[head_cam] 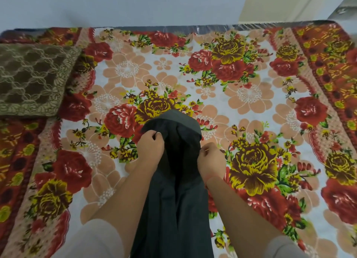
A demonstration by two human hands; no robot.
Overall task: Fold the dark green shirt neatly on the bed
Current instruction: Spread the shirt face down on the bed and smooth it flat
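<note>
The dark green shirt (pixel 173 180) hangs in a long narrow bundle between my forearms, over the near middle of the bed (pixel 212 95). Its top edge folds over just past my hands. My left hand (pixel 150 147) grips the shirt's left edge near the top, fingers curled into the cloth. My right hand (pixel 209 159) pinches the right edge at about the same height. The lower part of the shirt runs down out of view at the bottom of the frame.
The bed carries a flowered cover in red, yellow and peach. A brown patterned pillow (pixel 31 77) lies at the far left. A pale wall (pixel 135 4) runs behind the bed's far edge, with a cream door or panel (pixel 280 2) at the upper right.
</note>
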